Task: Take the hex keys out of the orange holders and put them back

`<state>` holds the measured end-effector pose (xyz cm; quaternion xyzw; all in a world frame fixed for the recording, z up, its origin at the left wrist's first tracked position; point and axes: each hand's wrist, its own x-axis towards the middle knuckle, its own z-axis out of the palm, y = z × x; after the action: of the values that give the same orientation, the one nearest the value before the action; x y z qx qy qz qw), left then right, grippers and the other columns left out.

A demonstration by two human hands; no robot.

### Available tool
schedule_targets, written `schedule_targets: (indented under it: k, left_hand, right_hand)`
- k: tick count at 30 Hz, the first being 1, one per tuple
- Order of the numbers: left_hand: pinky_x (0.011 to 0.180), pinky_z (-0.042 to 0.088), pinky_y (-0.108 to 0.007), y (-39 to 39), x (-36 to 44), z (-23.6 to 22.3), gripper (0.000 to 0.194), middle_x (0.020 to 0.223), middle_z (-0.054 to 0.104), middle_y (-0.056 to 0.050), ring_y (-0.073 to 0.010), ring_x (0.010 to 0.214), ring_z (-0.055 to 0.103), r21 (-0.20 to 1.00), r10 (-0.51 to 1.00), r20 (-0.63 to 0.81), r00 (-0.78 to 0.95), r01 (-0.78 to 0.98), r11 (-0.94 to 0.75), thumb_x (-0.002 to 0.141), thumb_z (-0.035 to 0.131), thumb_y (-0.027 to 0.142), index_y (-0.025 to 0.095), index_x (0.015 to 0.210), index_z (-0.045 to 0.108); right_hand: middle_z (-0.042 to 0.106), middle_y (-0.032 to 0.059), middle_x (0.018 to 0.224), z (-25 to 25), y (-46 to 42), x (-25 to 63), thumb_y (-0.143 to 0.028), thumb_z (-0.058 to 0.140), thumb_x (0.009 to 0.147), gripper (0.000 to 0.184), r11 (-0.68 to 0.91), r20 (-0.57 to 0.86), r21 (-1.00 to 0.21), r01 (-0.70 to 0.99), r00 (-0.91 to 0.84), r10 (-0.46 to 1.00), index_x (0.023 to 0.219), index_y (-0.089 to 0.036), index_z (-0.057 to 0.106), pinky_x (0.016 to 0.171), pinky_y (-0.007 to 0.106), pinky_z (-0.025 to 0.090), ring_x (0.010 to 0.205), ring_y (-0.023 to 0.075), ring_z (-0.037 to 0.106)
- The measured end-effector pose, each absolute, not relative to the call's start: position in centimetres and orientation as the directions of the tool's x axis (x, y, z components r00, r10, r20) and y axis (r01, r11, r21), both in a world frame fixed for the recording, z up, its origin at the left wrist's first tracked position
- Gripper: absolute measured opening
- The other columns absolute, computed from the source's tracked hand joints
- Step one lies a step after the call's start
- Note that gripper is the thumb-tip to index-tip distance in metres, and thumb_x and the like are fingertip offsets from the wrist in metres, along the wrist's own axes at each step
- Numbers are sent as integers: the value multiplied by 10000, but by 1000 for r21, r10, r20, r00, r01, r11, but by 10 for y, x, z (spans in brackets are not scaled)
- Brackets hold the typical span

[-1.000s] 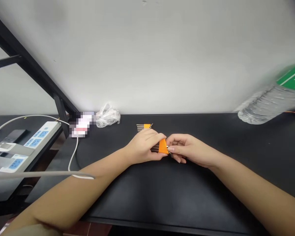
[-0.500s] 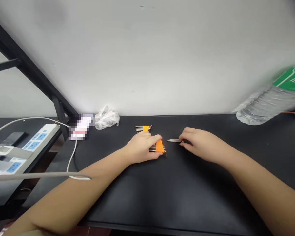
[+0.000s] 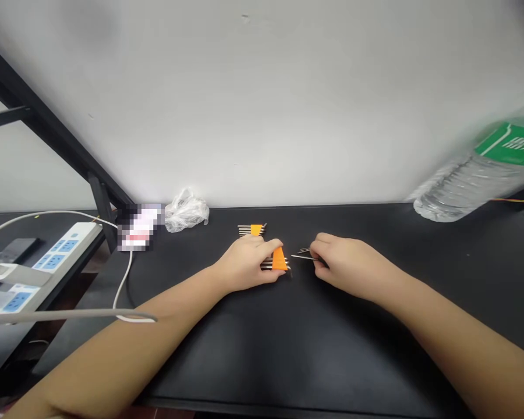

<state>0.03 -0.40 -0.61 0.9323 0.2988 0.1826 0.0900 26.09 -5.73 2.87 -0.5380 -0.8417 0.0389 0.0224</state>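
Note:
My left hand [image 3: 248,262] is closed around an orange hex key holder [image 3: 279,259], which carries several metal hex keys with their bent ends to the right. To the right, my right hand [image 3: 343,262] pinches a slim hex key [image 3: 303,257] that points left at the holder, a small gap apart. A few more loose hex keys [image 3: 304,250] stick out just behind it; whether the fingers grip these too is hidden. Behind my left hand, a second orange holder [image 3: 256,230] filled with hex keys lies on the black table [image 3: 279,355].
A crumpled clear plastic bag [image 3: 187,210] sits against the wall, beside a blurred-out item [image 3: 140,227]. A large water bottle [image 3: 475,169] with a green label lies at the right. White cables [image 3: 126,279] and a power strip [image 3: 56,256] are on the left, near a black frame [image 3: 98,192].
One hex key in my right hand has separated from the others and now reaches closer to the holder. My left hand keeps its hold. The view has shifted slightly.

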Motion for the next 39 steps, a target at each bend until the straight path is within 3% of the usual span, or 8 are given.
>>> schedule_targets:
  k: [7,15,28,34,39]
  left_hand:
    - [781,478,-314,-3,0,-7,475,786,649,6,-189,758,623,287,579,344,739,504,-815,843,724,472,226,1225,583]
    - [796,485,-314,-4,0,-7,475,807,655,1,-190,773,629,288,569,345,747,492,-821,849,720,469,223,1230,577]
    - [765,479,-332,-3,0,-13,479,817,635,-18,-194,768,601,239,503,399,767,443,-864,868,689,498,198,1226,579]
    - [918,486,-388,-4,2,-9,451,979,670,-67,-229,956,633,243,445,457,770,373,-895,858,714,450,192,1207,589]
    - [915,488,-389,-3,1,-9,486,978,673,-75,-226,933,635,249,443,478,758,367,-896,868,699,496,189,1228,586]
  right_hand:
    - [621,16,805,37,-61,263,-153,542,877,93,485,145,-317,815,-464,874,826,-226,567,611,287,405,663,157,564]
    - [648,43,950,32,-61,265,-189,473,960,208,560,171,-309,768,-535,828,1046,-243,655,643,292,455,690,154,590]
    - [650,68,974,34,-66,258,-187,453,987,263,625,192,-339,703,-598,778,1060,-246,698,646,291,477,711,165,604]
    - [668,71,1069,27,-64,240,-200,434,1020,257,603,249,-561,568,-578,777,1097,-243,675,799,329,522,886,182,638]
    - [688,39,982,21,-55,246,-290,555,984,134,441,191,-714,545,-453,871,1018,-242,675,753,321,523,828,176,637]
